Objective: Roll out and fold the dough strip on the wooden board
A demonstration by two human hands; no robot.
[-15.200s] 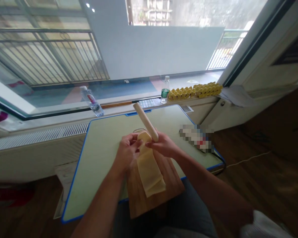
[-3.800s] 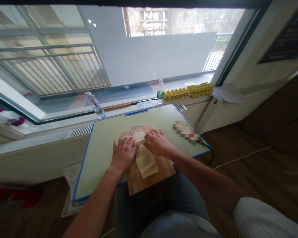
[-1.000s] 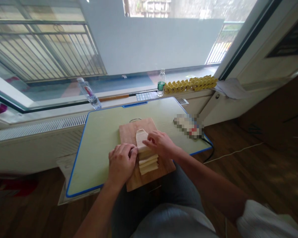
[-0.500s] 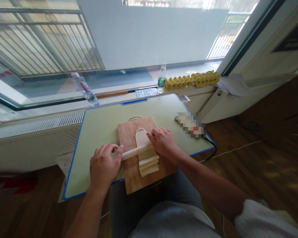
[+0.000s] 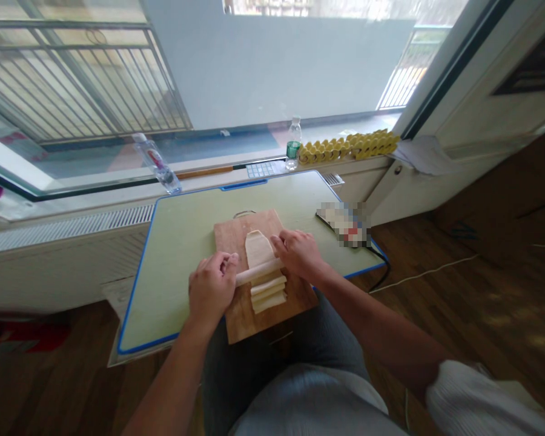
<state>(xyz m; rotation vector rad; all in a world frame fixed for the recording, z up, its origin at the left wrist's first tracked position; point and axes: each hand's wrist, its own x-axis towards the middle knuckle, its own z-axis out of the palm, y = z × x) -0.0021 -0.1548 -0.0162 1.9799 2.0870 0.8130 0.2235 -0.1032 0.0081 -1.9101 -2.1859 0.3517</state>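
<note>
Pale wooden rolling pin (image 5: 258, 271) crosswise over folded, layered cream dough strip (image 5: 262, 269) on the board.

The left hand (image 5: 212, 289) and right hand (image 5: 298, 254) cover both ends of the rolling pin (image 5: 258, 272). The pin hides part of the folded dough sheet (image 5: 262, 272). A pixelated patch (image 5: 345, 223) conceals one object on the table.

Soft daylight pours in through the window (image 5: 272, 66) at twelve o'clock, leaving the table (image 5: 181, 230) evenly lit with faint shadows. Glass reflections haze the pane, wide-angle bending curves the edges, and the floor (image 5: 481, 284) at four o'clock sits dim.
</note>
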